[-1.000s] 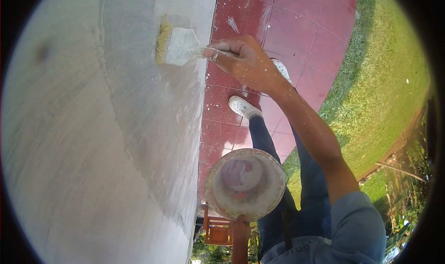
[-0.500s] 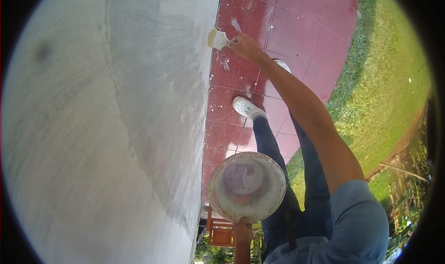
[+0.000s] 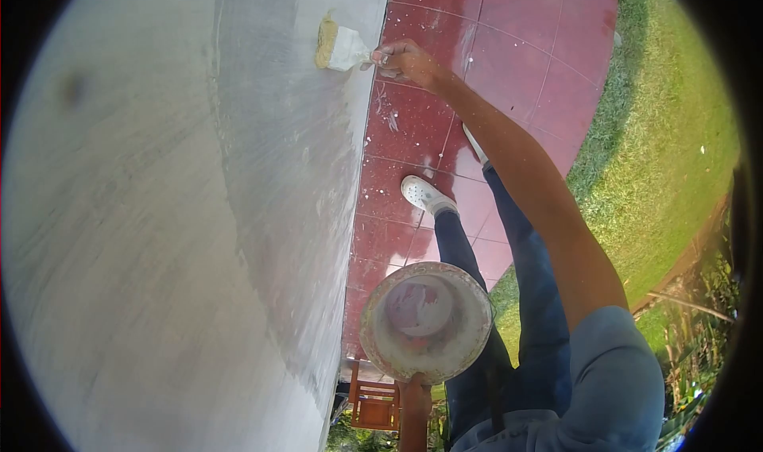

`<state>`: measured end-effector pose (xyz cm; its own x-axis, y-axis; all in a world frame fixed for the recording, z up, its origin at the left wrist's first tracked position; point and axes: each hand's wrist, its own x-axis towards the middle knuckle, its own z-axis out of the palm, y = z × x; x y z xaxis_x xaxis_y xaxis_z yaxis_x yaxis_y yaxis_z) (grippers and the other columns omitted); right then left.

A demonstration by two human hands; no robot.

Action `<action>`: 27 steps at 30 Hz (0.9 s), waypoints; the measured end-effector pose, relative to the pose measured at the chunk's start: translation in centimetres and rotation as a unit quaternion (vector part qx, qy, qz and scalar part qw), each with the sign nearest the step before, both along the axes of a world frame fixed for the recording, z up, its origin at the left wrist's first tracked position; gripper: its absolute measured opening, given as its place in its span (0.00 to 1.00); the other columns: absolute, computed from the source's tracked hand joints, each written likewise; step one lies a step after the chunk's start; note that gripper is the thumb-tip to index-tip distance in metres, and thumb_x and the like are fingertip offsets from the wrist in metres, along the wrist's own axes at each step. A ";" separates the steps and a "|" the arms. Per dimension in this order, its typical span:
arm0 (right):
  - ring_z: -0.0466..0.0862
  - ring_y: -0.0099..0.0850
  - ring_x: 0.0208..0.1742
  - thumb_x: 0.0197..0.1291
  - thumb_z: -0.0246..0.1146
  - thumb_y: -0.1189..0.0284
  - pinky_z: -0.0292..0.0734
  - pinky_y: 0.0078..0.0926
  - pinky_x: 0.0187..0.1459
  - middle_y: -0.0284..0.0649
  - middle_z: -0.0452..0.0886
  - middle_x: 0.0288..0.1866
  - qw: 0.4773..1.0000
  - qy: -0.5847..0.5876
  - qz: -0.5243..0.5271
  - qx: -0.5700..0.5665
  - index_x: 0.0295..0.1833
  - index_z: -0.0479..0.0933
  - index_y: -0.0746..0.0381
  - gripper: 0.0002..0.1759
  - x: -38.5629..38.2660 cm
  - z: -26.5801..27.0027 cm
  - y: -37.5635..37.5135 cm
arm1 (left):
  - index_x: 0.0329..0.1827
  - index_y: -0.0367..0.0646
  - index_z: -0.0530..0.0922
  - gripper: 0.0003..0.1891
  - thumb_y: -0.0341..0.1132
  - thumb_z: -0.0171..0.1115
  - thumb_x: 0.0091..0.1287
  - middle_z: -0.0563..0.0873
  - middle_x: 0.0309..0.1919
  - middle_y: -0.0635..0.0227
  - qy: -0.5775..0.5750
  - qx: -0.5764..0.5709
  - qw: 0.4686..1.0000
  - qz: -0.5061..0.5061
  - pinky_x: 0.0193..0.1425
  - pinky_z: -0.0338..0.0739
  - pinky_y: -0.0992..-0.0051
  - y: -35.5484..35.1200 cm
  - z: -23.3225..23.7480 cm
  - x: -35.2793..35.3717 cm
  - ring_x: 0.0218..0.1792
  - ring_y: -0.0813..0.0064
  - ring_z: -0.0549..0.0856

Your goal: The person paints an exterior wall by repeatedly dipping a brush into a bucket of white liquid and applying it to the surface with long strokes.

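Note:
My right hand [image 3: 404, 61] is closed round the handle of a wide paintbrush [image 3: 347, 49], its tan bristles [image 3: 327, 44] against the grey-white wall [image 3: 262, 214] just above the floor line. A darker, damp-looking band covers the wall's lower part. Below, my left hand [image 3: 415, 390] grips the rim of a round paint bucket [image 3: 373, 325], held close to my body with its mouth facing up. Pale residue coats the bucket's inside, and whitish paint lies at the bottom. Most of the left fingers are hidden by the bucket.
Red floor tiles [image 3: 509, 71] spattered with white run along the wall. My white clog [image 3: 419, 191] stands on them. Grass [image 3: 660, 158] borders the tiles on the right. A wooden chair [image 3: 375, 406] is near the wall at the bottom, with plants [image 3: 699, 357] at the lower right.
The brush in my right hand has moved left and slightly up, from the wall's bottom edge onto the wall face. My farther foot has shifted. The bucket stays nearly in place.

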<state>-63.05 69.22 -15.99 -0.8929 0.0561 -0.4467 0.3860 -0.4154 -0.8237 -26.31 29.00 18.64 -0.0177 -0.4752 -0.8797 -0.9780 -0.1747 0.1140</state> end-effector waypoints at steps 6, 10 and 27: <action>0.86 0.43 0.36 0.63 0.63 0.54 0.78 0.40 0.42 0.46 0.86 0.30 0.901 -0.183 0.083 0.385 0.40 0.87 0.62 0.21 1.0 -5.1 4.5 | 0.69 0.42 0.64 0.34 0.18 0.56 0.55 0.75 0.59 0.62 -0.018 -0.018 1.000 0.008 0.59 0.77 0.63 2.2 1.0 -1.7 0.58 0.63 0.78; 0.82 0.42 0.28 0.64 0.63 0.54 0.76 0.43 0.37 0.46 0.83 0.24 0.906 -0.082 0.050 0.411 0.35 0.86 0.66 0.23 -0.1 9.2 3.5 | 0.69 0.41 0.64 0.33 0.18 0.55 0.56 0.75 0.59 0.62 0.031 0.015 0.999 0.018 0.60 0.76 0.63 3.4 1.2 -2.2 0.58 0.64 0.78; 0.78 0.26 0.26 0.62 0.64 0.53 0.72 0.29 0.33 0.39 0.81 0.23 0.930 -0.203 0.027 0.307 0.33 0.87 0.64 0.23 0.2 -4.1 5.7 | 0.66 0.40 0.66 0.31 0.18 0.57 0.55 0.77 0.55 0.63 -0.024 -0.020 0.999 -0.043 0.54 0.76 0.70 2.9 1.6 -2.4 0.52 0.63 0.80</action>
